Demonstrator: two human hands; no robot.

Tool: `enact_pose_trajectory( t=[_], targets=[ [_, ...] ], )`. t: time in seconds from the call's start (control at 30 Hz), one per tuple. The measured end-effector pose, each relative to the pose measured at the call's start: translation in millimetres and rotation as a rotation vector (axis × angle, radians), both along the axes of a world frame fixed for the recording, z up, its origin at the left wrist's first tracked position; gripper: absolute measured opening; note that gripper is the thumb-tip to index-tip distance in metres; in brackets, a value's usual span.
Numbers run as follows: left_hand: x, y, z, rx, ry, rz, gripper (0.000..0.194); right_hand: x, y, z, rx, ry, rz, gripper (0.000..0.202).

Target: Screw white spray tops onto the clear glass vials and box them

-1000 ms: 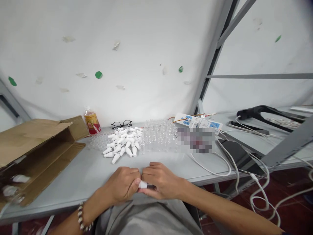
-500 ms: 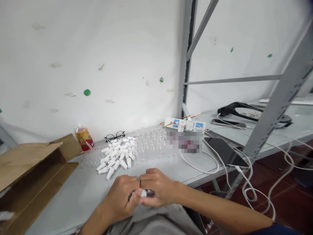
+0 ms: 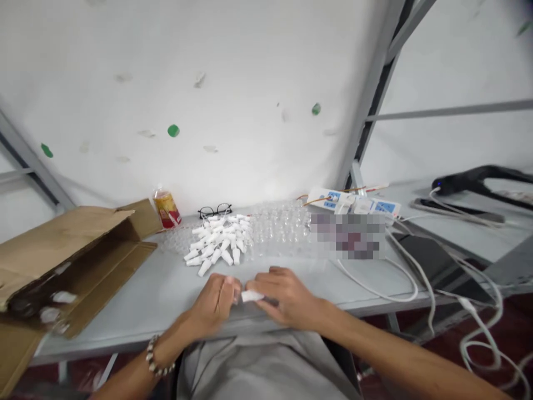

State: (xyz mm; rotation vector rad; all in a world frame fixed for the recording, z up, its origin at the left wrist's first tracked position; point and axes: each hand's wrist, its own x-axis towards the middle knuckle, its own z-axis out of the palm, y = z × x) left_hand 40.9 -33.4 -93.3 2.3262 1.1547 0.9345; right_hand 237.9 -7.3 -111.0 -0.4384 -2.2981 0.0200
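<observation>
My right hand [image 3: 289,297] is closed on a small bottle with a white nozzle-like cap [image 3: 252,296]; its dark part [image 3: 270,300] shows below the fingers. Close by on the left, my left hand [image 3: 217,300] has its fingers curled together at the cap's end. Something small and clear may be in them, but blur hides what it is. Beyond both hands lies a heap of white nozzle-like caps [image 3: 220,241] on the grey table [image 3: 166,300]. Rows of small clear bottles [image 3: 278,228] stand beside and behind the heap.
An opened cardboard box [image 3: 62,228] on the left has a few white-capped bottles [image 3: 64,297] inside. Glasses [image 3: 214,210] and a yellow-red packet [image 3: 167,209] are by the wall. At right are a power strip [image 3: 353,204], loose white cables [image 3: 412,297] and a dark tablet-like device [image 3: 433,261].
My hands, earlier pressed together around the dark and white piece, are now slightly apart, with the white cap showing between them. The view has swung left, bringing more of the box into sight.
</observation>
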Motion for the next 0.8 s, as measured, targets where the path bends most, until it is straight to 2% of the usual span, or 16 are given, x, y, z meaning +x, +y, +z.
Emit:
enact_pose_trajectory(
  t=[0.07,0.13,0.27,0.37,0.47,0.53,0.63,0.7,0.8],
  targets=[
    [-0.9,-0.2,2.3,-0.006,-0.124,0.030,0.059,1.4,2.5,-0.9,-0.040,0.009,-0.014,0.024],
    [-1.8,-0.1,5.6,0.030,-0.181,-0.001,0.060,1.4,3.6,-1.0,-0.092,-0.005,-0.014,0.026],
    [-6.4,-0.1,11.2,0.036,-0.113,-0.072,0.046,-0.8,2.2,1.7,-0.204,-0.007,-0.060,0.025],
    [-15.2,0.8,14.3,0.065,-0.078,-0.046,0.028,-1.2,0.0,4.0,-0.223,-0.003,-0.052,0.022],
    [-32.1,4.3,23.6,0.104,-0.007,0.001,0.026,-0.7,-1.9,5.9,-0.222,0.003,-0.034,0.022],
    [-49.1,8.7,34.9,0.109,0.077,0.092,0.027,-0.3,-2.8,6.6,-0.238,0.015,-0.039,0.022],
    [-83.1,20.5,53.1,0.119,0.178,0.399,0.027,0.4,-3.3,6.3,-0.260,0.026,-0.032,0.022],
    [-108.2,32.8,59.7,0.086,0.230,0.538,0.027,0.8,-3.2,5.7,-0.266,0.030,-0.027,0.021],
    [-140.5,54.5,56.3,0.111,0.351,0.577,0.030,1.1,-2.8,5.7,-0.287,0.038,-0.025,0.020]
  ],
)
